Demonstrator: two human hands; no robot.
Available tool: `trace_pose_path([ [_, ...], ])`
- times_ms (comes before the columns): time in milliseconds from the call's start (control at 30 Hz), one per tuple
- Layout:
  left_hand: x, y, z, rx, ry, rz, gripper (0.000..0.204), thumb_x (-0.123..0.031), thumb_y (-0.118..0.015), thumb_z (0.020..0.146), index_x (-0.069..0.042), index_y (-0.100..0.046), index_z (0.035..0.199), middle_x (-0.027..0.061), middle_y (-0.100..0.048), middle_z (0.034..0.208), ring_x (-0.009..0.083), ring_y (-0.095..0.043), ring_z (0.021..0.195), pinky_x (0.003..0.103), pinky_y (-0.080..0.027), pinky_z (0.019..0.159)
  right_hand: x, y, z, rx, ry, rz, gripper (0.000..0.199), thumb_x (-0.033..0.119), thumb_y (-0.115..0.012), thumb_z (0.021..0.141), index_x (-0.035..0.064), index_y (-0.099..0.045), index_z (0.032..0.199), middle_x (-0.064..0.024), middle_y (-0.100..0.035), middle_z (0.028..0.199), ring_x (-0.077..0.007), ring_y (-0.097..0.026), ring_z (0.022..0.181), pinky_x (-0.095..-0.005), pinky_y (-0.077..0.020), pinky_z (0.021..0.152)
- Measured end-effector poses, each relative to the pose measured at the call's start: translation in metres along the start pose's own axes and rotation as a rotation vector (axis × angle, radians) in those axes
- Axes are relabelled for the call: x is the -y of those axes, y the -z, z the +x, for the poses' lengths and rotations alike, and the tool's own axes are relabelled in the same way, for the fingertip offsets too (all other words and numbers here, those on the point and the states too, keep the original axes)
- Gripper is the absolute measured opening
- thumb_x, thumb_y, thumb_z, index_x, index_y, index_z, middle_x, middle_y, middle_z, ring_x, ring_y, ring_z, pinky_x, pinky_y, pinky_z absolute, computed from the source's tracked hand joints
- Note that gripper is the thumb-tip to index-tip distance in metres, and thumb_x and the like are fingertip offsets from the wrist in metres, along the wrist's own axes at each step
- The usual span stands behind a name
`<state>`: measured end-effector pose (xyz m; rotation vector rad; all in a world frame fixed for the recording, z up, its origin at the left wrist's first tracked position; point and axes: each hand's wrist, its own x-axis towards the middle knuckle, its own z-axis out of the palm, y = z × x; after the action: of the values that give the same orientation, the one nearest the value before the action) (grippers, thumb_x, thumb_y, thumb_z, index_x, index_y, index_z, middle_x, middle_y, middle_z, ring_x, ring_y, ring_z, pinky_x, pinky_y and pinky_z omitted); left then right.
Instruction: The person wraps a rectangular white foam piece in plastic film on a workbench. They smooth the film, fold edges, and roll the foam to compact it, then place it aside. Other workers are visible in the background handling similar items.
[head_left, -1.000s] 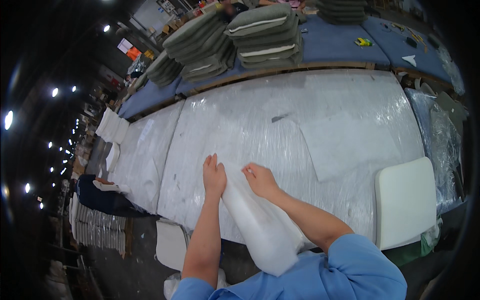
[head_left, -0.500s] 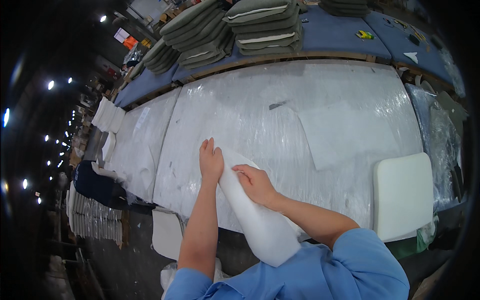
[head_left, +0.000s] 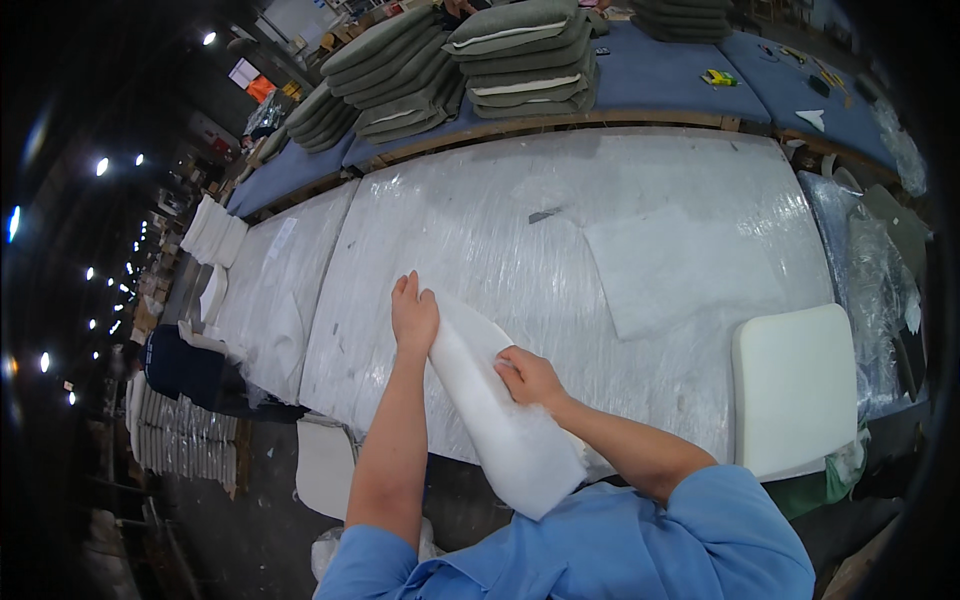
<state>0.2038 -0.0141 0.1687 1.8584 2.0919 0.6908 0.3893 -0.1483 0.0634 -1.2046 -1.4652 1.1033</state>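
Under the flat-open left hand [head_left: 414, 317] and pinching right hand [head_left: 528, 378], soft white rolled wadding sheet [head_left: 490, 410] on plastic-covered table [head_left: 600, 230]: keep far edge pinned, roll tight and even.

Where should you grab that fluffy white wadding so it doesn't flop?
Probably its two long edges, one from each side, as the left hand and right hand do. The white wadding is soft and overhangs the plastic-covered table, so its near end would likely sag.

two hands [head_left: 414, 318], one white foam pad [head_left: 796, 388]
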Motion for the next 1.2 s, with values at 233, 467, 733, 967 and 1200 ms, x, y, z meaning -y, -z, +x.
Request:
trace_pose_path([
  [233, -0.001, 0.001, -0.001, -0.006, 0.029, -0.039, 0.059, -0.022, -0.048, 0.099, -0.001, -0.048, 0.154, 0.0213, -0.035, 0.164, 0.0358, -0.039, 0.150, 0.041, -0.033, 0.123, -0.002, 0.084, -0.035, 0.199, -0.612, 0.471, 0.052, 0.050, -0.051, 0.107, 0.0029, -0.072, 0.104, -0.0082, -0.072, 0.098, -0.0186, -0.066, 0.086, -0.0339, -0.0538, 0.080],
  [467, -0.005, -0.003, 0.005, 0.018, 0.036, 0.011, 0.059, -0.023, -0.048, 0.099, -0.005, -0.047, 0.155, 0.0186, -0.035, 0.165, 0.0366, -0.042, 0.147, 0.043, -0.037, 0.120, 0.094, 0.130, -0.063, 0.479, -0.587, 0.063, 0.063, 0.062, -0.053, 0.102, 0.0040, -0.075, 0.097, -0.0054, -0.070, 0.089, -0.0132, -0.062, 0.084, -0.0307, -0.0503, 0.075],
  [733, 0.009, 0.007, 0.003, -0.142, -0.004, -0.228, 0.060, -0.028, -0.052, 0.101, -0.005, -0.045, 0.156, 0.0253, -0.037, 0.162, 0.0423, -0.034, 0.150, 0.046, -0.032, 0.123, 0.090, 0.108, -0.076, 0.507, -0.570, 0.196, 0.025, 0.032, -0.074, 0.097, 0.0071, -0.076, 0.097, 0.0004, -0.068, 0.085, -0.0095, -0.060, 0.076, -0.0287, -0.0477, 0.069],
  [967, -0.007, 0.023, -0.151, -0.003, -0.607, -0.349, 0.054, -0.033, -0.062, 0.101, -0.005, -0.057, 0.147, 0.0181, -0.048, 0.157, 0.0448, -0.031, 0.153, 0.054, -0.024, 0.124, 0.050, 0.096, -0.104, 0.273, -0.557, 0.347, 0.021, 0.029, -0.074, 0.098, 0.0083, -0.073, 0.094, 0.0022, -0.067, 0.083, -0.0068, -0.058, 0.074, -0.0268, -0.0460, 0.065],
  [1200, -0.030, 0.036, -0.259, 0.150, -0.782, -0.176, 0.057, -0.037, -0.069, 0.093, -0.003, -0.063, 0.138, 0.0157, -0.052, 0.153, 0.0496, -0.027, 0.152, 0.067, -0.015, 0.122, 0.047, 0.077, -0.105, 0.251, -0.522, 0.310, 0.017, 0.028, -0.073, 0.099, 0.0111, -0.070, 0.095, 0.0032, -0.065, 0.081, -0.0062, -0.055, 0.066, -0.0257, -0.0428, 0.056],
])
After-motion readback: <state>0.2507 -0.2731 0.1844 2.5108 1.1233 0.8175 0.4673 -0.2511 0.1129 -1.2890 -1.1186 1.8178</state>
